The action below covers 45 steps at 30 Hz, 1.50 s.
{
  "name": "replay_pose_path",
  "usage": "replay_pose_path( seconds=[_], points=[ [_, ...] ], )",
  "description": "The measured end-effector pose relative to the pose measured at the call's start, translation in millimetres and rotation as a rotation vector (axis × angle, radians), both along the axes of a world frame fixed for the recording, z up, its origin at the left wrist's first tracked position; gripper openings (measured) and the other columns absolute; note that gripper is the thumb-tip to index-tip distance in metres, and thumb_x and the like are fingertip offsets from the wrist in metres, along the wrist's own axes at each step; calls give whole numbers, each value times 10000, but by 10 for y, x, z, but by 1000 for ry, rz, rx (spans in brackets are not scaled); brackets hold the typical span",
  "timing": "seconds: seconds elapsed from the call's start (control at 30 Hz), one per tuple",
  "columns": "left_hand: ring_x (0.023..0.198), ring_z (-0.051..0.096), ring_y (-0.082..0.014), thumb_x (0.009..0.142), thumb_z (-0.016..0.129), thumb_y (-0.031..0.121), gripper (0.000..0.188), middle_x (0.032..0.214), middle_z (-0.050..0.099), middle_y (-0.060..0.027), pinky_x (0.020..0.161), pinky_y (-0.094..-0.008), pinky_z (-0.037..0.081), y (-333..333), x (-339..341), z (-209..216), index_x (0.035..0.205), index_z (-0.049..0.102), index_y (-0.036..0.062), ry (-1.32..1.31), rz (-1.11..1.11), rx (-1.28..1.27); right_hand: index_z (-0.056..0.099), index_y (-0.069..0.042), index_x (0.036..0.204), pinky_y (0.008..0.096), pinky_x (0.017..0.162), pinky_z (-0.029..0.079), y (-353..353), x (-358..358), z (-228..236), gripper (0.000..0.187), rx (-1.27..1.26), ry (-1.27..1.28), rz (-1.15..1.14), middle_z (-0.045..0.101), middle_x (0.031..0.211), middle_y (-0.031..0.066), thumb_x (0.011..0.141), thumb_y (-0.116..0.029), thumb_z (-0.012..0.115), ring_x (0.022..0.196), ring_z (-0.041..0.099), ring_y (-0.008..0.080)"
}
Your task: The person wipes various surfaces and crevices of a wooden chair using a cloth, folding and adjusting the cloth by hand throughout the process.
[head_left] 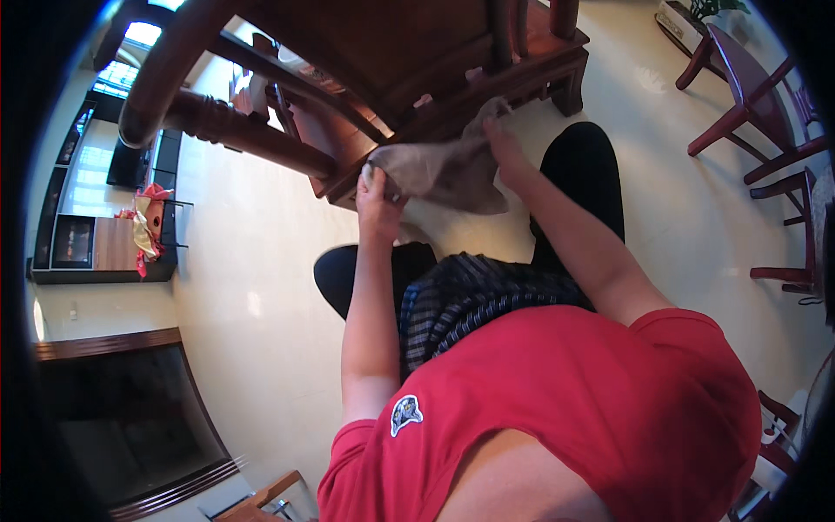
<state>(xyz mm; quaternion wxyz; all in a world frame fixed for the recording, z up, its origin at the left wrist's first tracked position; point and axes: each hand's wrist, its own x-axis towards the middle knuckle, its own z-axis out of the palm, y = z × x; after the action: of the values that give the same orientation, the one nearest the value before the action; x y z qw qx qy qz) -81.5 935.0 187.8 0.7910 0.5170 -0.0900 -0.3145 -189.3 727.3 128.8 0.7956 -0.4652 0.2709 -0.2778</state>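
Note:
A greyish-brown cloth [448, 177] hangs stretched between my two hands, its lower part drooping above the floor. My left hand [379, 202] is closed on its left end, thumb uppermost. At the other side my right hand [506, 150] grips the cloth near its top right end, with a bit of fabric sticking up past the fingers. Both hands are close to the lower rail of a dark reddish-brown wooden chair [417, 52] with a carved frame. My knees are bent on either side of the cloth.
Reddish wooden stools [739, 100] stand on the right, near a potted plant [718, 9]. To the left are a low cabinet [104, 277] and a red-and-gold draped item [150, 228]. A dark framed panel [130, 418] is at lower left. The pale floor [252, 287] is glossy.

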Motion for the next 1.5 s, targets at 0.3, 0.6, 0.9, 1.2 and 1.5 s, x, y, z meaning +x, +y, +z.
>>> replay_pose_path(
  seconds=[0.3, 0.6, 0.9, 1.2, 1.5],
  points=[
    [1035, 526, -333, 962, 440, 234, 214, 1108, 534, -94, 889, -527, 445, 149, 140, -36, 1160, 436, 153, 59, 327, 41, 515, -45, 1196, 356, 645, 495, -507, 136, 103, 472, -77, 265, -51, 585, 936, 93, 861, -376, 545, 845, 567, 197],
    [1142, 464, -329, 977, 394, 258, 323, 1272, 421, -101, 947, -529, 405, 28, 321, -376, 1275, 355, 140, 115, 408, -68, 544, -59, 1084, 317, 492, 528, -1279, 28, 190, 509, -30, 383, -40, 551, 778, 66, 878, -517, 465, 601, 598, 184],
    [1026, 546, -225, 937, 480, 279, 254, 1129, 554, -28, 863, -468, 461, -375, 194, -530, 1149, 495, 141, 136, 179, 67, 594, -7, 1026, 323, 676, 486, -1547, 168, -143, 445, -26, 222, -382, 596, 893, 91, 929, -414, 444, 767, 585, 177],
    [813, 574, -135, 897, 562, 146, 198, 966, 570, -1, 685, -328, 518, -917, -102, -463, 1089, 532, 108, -54, -98, 346, 505, 24, 1171, 335, 822, 441, -1619, 642, -403, 478, -150, 320, -431, 583, 1039, 135, 874, -350, 519, 943, 565, 232],
    [742, 550, -73, 883, 590, 164, 260, 964, 570, -8, 622, -231, 508, -1589, -40, -428, 1115, 560, 51, -162, -190, 344, 514, -110, 1208, 396, 932, 420, -3037, 850, -1197, 463, -712, 332, 52, 581, 1164, 161, 801, -319, 585, 1101, 543, 304]
  ],
)
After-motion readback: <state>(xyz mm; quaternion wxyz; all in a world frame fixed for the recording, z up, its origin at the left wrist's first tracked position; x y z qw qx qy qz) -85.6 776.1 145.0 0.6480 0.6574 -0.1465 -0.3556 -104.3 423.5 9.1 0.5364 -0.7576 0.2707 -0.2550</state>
